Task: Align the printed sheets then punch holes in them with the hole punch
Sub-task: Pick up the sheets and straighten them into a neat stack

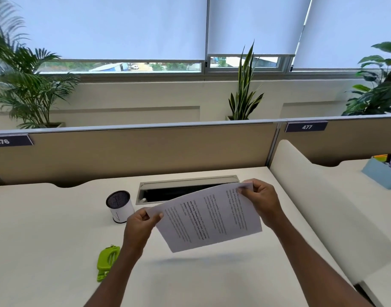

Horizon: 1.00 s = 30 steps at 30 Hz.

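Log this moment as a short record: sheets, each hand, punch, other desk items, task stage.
sheets: printed sheets held in the air above the desk
left hand: left hand pinches the near-left corner
right hand: right hand pinches the far-right corner
punch: green hole punch lies on the desk, untouched
other: mesh-topped cup, blue organiser
stage: aligning, no punching yet

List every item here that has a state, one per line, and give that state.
printed sheets: held in the air above the desk, tilted
left hand: pinching the sheets' near-left corner
right hand: pinching the far-right corner
hole punch: lying on the desk, untouched
pen cup: upright
cable tray: lid open
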Available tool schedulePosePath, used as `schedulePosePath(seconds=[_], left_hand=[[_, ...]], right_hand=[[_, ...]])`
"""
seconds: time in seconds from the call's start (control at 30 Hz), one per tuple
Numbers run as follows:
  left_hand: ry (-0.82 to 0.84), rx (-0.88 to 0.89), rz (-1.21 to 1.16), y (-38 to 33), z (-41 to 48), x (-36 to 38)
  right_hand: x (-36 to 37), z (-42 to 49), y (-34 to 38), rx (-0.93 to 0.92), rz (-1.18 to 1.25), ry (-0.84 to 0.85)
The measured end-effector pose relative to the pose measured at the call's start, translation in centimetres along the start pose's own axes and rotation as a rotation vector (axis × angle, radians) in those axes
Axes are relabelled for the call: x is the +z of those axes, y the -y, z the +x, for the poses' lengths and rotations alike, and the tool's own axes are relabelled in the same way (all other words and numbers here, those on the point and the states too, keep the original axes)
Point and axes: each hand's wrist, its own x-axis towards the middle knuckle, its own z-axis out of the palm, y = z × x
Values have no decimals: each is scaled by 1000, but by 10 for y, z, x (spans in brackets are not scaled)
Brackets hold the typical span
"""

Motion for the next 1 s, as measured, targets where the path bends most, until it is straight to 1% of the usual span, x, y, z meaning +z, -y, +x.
schedulePosePath(seconds=[0.1,0.23,0.37,0.53,0.63,0.77,0.83,0.9,0.93,1.0], left_hand=[[47,40,-48,-19,5,-8],[90,114,119,-30,10,-16],[139,205,282,-35,10,-18],[310,333,445,-54,-4,13],[375,360,417,-67,-15,41],[347,352,350,-73,-19,60],[310,346,292,-72,-18,59],[243,317,214,-69,-16,52],[213,302,180,-67,-15,47],[192,264,118,-66,-14,41]], right_hand=[[-2,7,19,-39,23,43],[-2,13,40,-104,-28,84],[-2,14,60,-193,-114,164],[16,10,77,-239,-264,286],[31,7,82,-266,-338,332],[37,5,83,-276,-417,364],[22,9,80,-227,-498,372],[1,15,73,-131,-596,348],[-9,18,68,-78,-610,332],[-22,21,58,-12,-539,322]])
